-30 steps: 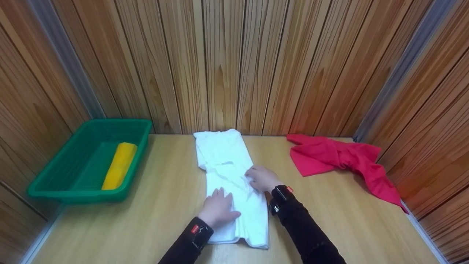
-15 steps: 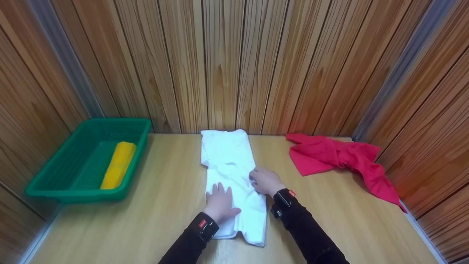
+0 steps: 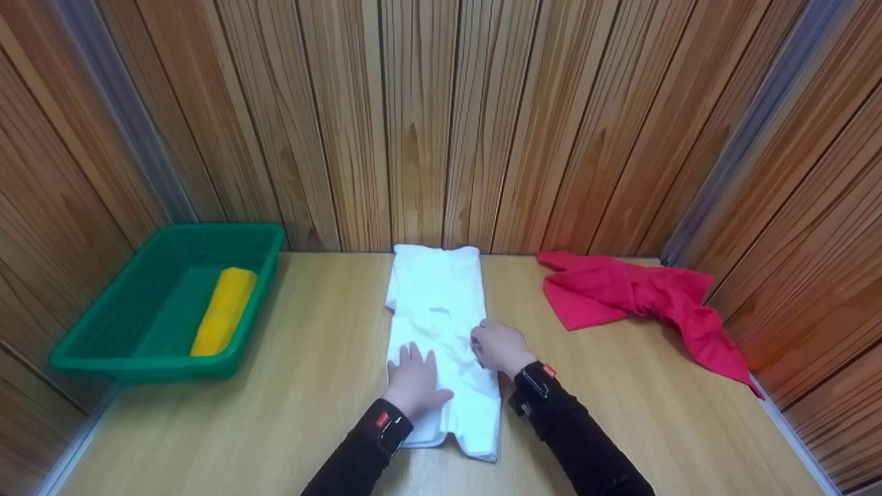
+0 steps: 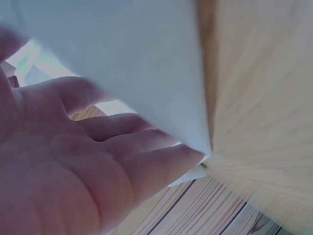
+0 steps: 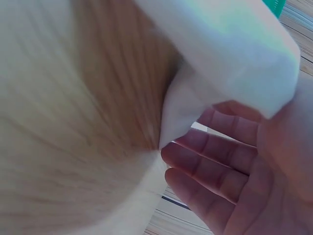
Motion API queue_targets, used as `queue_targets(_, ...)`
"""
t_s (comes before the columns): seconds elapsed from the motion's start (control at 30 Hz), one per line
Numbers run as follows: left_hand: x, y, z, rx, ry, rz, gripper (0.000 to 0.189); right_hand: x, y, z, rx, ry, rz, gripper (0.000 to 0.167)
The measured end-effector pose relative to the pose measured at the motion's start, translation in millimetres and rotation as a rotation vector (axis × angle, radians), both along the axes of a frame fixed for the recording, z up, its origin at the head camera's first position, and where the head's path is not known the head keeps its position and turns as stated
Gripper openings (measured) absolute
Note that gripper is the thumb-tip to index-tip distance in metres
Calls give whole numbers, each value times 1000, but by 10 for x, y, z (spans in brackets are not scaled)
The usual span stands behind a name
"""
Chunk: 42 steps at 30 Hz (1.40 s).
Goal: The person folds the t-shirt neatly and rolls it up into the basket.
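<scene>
A white shirt [image 3: 441, 289], folded into a long narrow strip, lies on the table between both hands. Its far end reaches the back wall, and creases run through its middle. My left hand [image 3: 415, 386] rests on the nearer left part, fingers straight and spread; in the left wrist view white fabric [image 4: 132, 63] hangs over those fingers. At the right edge my right hand [image 3: 501, 346] has curled fingers and pinches the fabric. The right wrist view shows its bent fingers [image 5: 210, 169] against the raised edge, while the cloth covers the thumb.
At the left stands a green basket [image 3: 145, 370] with a rolled yellow cloth [image 3: 225, 311] inside. A crumpled red cloth [image 3: 634, 289] lies at the back right. Wood-panelled walls [image 3: 420, 124] enclose the table [image 3: 324, 310] at the back and sides.
The shirt's far end has swung to the right and lies straighter. My right hand has shifted slightly right and its fingers have curled in more. My left hand has slid a little forward.
</scene>
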State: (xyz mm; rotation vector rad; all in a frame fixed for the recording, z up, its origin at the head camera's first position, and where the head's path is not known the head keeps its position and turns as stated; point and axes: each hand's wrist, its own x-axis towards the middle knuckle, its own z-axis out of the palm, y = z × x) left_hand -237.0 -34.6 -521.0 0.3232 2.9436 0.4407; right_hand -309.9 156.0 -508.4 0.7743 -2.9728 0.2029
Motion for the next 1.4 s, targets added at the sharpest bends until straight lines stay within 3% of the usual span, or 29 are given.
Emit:
queue_targets(0.4, -39, 6, 15, 11, 4, 9, 88, -135, 27, -11, 0, -14, -31, 15)
queue_targets(0.7, -164, 6, 27, 22, -27, 39, 87, -218, 13, -24, -22, -22, -43, 19)
queue_targets(0.93, -200, 7, 37, 11, -27, 40, 87, -283, 33, -78, -3, -17, -61, 21)
queue_targets(1.2, -183, -5, 22, 9, -1, 31, 85, -271, 125, -97, -50, -92, -38, 32)
queue_targets(1.4, -169, -15, 24, 27, -15, 21, 83, -167, 188, -63, -73, -109, -21, 43)
